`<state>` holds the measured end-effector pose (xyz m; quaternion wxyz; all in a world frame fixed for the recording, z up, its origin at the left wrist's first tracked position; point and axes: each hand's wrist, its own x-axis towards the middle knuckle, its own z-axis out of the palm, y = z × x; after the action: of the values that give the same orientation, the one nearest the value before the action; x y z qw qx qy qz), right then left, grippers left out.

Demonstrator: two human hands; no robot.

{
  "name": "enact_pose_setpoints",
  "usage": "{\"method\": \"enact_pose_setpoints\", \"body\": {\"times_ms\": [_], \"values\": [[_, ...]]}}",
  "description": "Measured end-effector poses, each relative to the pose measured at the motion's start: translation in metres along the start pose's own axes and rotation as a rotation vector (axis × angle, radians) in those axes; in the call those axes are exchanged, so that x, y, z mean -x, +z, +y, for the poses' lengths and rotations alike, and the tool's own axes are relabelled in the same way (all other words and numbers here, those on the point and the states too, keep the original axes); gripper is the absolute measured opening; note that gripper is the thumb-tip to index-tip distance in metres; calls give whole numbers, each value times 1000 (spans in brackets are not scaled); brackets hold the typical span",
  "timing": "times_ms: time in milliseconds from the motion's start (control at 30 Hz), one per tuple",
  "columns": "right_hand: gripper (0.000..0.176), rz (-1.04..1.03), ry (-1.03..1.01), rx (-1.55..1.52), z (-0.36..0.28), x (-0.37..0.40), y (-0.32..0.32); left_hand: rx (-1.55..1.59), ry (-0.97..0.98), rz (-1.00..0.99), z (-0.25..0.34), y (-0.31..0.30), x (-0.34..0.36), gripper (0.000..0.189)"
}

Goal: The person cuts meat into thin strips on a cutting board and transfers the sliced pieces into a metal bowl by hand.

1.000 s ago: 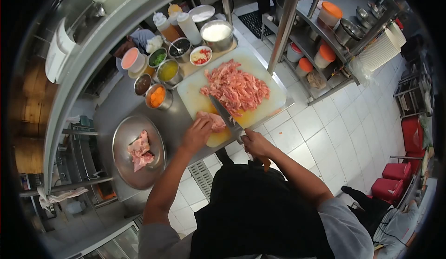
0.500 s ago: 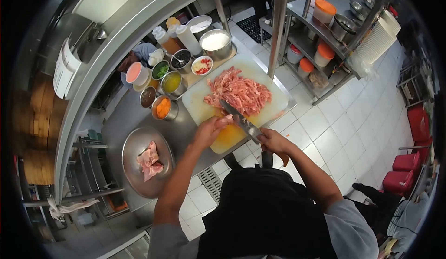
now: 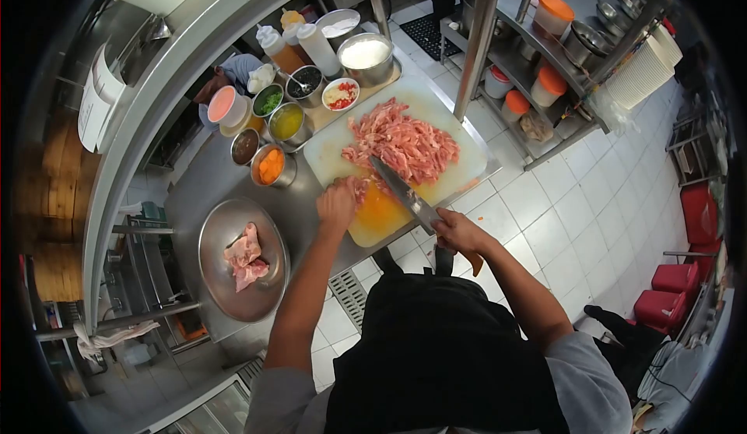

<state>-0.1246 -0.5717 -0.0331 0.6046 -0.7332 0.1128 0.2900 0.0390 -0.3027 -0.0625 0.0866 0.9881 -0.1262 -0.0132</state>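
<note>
My right hand (image 3: 461,231) is closed on the handle of a broad knife (image 3: 406,195), whose blade points up and left over the cutting board (image 3: 327,156). The blade's tip touches or nearly touches a pile of sliced raw meat (image 3: 401,142). At the board's left edge my left hand (image 3: 338,203) has its fingers bent round a small piece of raw meat (image 3: 360,189). Yellow stain marks the board between the hands. Further left, an oval metal tray (image 3: 208,267) holds larger pieces of raw meat (image 3: 246,257).
Metal pots of ingredients (image 3: 288,122), a white bowl (image 3: 341,94) and squeeze bottles (image 3: 317,51) stand behind the board. A metal post (image 3: 478,45) rises at its far right corner. Shelves (image 3: 510,68) with orange-lidded tubs lie beyond. Another person's sleeve (image 3: 243,70) shows behind the pots.
My left hand has moved left and slightly up from the blade with its meat, down against the board. The knife has shifted a little, and the whole view has tilted slightly.
</note>
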Motion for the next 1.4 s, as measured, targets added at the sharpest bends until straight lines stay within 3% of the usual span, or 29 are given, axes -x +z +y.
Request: {"method": "enact_pose_setpoints", "body": {"times_ms": [100,233,300,433,533,600,633,700,767,833,933,1100,1267,1400], "values": [[27,-12,-11,16,5,3,2,-45,44,66,-5,14,-7,47],[21,36,-48,9,10,-7,8,-30,-21,-19,-2,2,-13,46],[27,64,-113,73,13,-6,7,254,-190,-74,18,-20,4,46],[29,66,-89,-34,-5,-3,12,382,-260,-122,12,-2,26,47],[32,52,-68,-71,-19,-11,20,315,-209,-7,15,-19,44,49],[33,73,-80,-9,-25,-21,24,284,163,230,2,-14,51,58],[34,94,-91,49,-27,-28,29,281,155,228,0,-10,55,58],[34,145,-151,130,-28,-44,36,231,339,114,1,-1,61,66],[34,197,-205,213,-25,-59,44,214,347,84,-1,4,63,67],[35,333,-386,278,-28,-71,51,193,343,60,-3,8,66,69],[38,319,-330,331,-34,-84,51,151,348,45,2,14,66,74],[40,337,-335,363,-37,-95,52,515,234,31,6,15,73,74],[41,336,-286,358,-42,-102,59,320,332,-20,-1,2,71,78],[35,352,-362,395,-36,-101,65,263,346,-30,0,2,69,80]]}}
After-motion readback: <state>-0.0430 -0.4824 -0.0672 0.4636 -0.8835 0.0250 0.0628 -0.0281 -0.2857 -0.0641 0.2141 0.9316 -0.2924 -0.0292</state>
